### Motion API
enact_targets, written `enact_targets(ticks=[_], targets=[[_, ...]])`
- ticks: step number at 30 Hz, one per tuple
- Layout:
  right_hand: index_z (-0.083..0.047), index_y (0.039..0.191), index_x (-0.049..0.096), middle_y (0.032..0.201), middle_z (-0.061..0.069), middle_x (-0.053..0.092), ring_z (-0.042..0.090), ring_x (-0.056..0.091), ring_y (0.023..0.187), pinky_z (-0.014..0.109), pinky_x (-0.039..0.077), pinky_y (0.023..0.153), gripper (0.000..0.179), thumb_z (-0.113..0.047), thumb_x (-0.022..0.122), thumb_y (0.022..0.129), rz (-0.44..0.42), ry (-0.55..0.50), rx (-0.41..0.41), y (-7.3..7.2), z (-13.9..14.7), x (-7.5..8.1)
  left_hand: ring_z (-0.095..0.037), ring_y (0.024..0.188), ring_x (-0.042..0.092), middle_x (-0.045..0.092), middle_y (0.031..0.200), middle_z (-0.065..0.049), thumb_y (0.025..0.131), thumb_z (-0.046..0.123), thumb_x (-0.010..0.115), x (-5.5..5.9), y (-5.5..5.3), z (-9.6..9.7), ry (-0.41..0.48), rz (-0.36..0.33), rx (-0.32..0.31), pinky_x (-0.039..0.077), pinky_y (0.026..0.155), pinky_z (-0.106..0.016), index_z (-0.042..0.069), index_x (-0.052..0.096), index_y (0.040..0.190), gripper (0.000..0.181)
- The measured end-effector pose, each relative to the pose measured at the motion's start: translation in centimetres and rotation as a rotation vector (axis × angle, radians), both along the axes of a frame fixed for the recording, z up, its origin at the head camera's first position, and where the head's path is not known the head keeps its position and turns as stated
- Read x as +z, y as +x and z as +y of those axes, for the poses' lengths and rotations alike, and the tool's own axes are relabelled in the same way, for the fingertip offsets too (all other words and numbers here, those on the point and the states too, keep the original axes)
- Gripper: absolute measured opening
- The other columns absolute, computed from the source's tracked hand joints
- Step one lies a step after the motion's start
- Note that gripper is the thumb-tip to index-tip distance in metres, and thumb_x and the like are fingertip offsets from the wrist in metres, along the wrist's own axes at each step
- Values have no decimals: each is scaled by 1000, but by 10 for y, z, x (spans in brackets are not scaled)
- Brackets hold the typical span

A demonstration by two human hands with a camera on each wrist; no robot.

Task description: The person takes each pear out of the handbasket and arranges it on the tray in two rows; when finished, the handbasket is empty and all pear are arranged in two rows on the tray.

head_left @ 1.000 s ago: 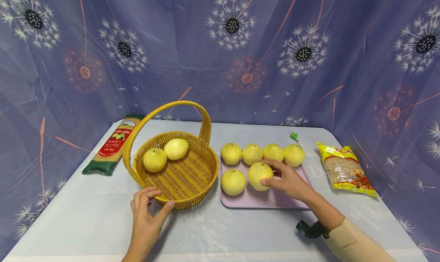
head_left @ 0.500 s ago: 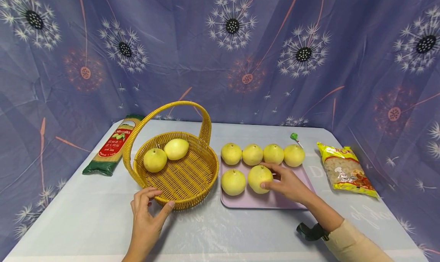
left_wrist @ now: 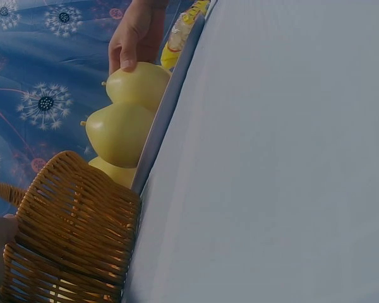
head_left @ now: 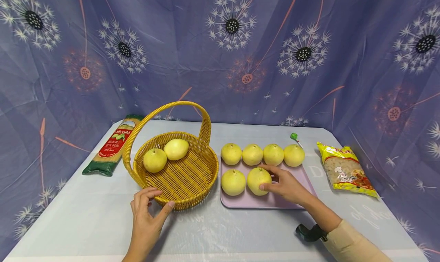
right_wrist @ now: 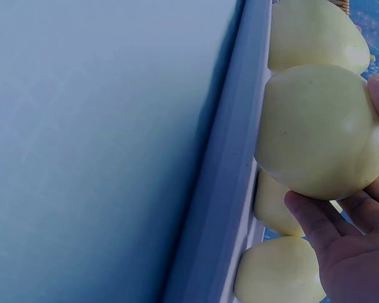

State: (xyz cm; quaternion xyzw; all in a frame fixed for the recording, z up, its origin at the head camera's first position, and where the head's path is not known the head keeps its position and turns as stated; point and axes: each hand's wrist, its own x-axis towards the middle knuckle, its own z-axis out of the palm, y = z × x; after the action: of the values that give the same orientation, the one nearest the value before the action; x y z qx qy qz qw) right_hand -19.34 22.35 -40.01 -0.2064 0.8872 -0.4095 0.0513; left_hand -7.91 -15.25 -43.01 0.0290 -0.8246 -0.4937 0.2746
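In the head view my right hand [head_left: 287, 183] grips a pale yellow melon [head_left: 258, 181], thumb on the near side and fingers behind. The melon sits in the front row over the pink tray [head_left: 247, 204], right of another melon [head_left: 233, 182]. In the right wrist view the gripped melon [right_wrist: 322, 132] is close to the tray's edge, fingertips under its side. My left hand [head_left: 146, 212] holds the near rim of the yellow wicker basket [head_left: 178, 204], fingers over the rim and thumb against it. Two melons [head_left: 155, 160] lie in the basket's left and back.
Several melons [head_left: 252, 154] line the back of the tray. Behind them lies a green lollipop [head_left: 293, 136]. A yellow snack bag [head_left: 347, 169] lies at the right, a green and red pasta packet [head_left: 115, 143] at the left. The basket's tall handle [head_left: 178, 102] arches up.
My right hand has lowered the melon and shifted it slightly left over the tray's front row. The left hand and basket have kept their place.
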Motion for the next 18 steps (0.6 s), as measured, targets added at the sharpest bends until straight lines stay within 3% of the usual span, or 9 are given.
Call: enact_targets(ticks=[18], targets=[[-9, 137, 47, 132, 8, 56, 28, 55, 115, 41, 46, 96, 70, -36, 75, 78, -3, 6, 16, 0, -2, -3, -1, 105, 27, 45, 122, -4, 72, 1, 79, -1, 0, 0, -14, 32, 3, 24, 81, -20, 2, 57, 106, 40]])
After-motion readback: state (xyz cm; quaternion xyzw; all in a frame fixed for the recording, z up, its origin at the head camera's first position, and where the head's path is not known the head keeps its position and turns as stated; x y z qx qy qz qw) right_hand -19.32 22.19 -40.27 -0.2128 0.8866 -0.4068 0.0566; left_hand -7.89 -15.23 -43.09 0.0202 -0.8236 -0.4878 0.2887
